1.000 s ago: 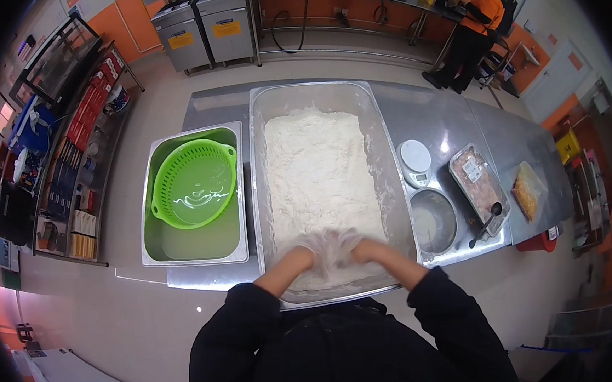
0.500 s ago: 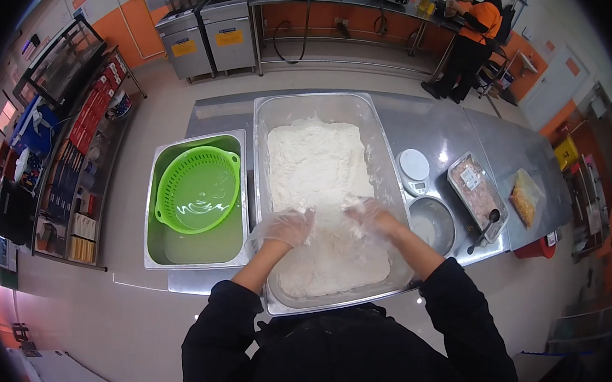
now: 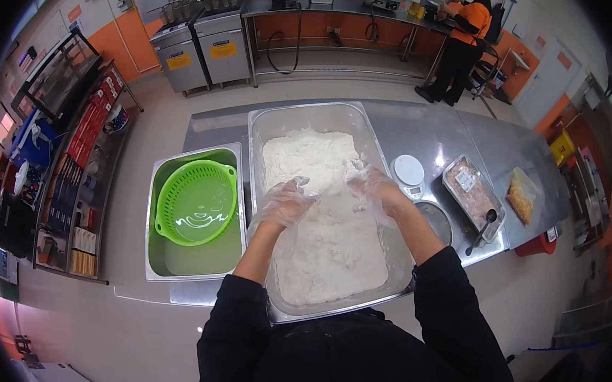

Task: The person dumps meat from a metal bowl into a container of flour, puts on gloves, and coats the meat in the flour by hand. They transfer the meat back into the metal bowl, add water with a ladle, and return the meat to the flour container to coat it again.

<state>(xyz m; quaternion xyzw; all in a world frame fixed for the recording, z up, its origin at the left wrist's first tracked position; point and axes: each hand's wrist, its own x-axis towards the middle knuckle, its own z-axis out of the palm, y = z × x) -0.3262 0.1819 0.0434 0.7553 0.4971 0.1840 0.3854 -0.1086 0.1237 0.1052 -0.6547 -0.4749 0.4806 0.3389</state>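
Observation:
A long metal tray point(image 3: 389, 270) holds a wide bed of white flour point(image 3: 328, 260). Over its left side is my left hand point(image 3: 285, 203), in a clear plastic glove, fingers apart and touching the flour. My right hand point(image 3: 377, 189), gloved the same way, is at the tray's right side with its fingers spread and flour on the fingertips. Left of the tray, a green colander point(image 3: 197, 202) sits in a metal pan point(image 3: 198, 268) of cloudy liquid. To the right are a white scale point(image 3: 409, 171) and a metal bowl point(image 3: 435, 224), partly hidden by my right forearm.
Further right on the steel table point(image 3: 436, 118) are a container of pinkish food point(image 3: 473, 193) with a dark spoon and a bag of yellow bits point(image 3: 523, 197). A person in orange point(image 3: 468, 27) stands at the back counter. Shelves point(image 3: 81, 178) line the left.
Both hands have moved from the tray's near end toward its middle and spread apart. Flour at the near end is now uncovered. The whole view has shifted slightly.

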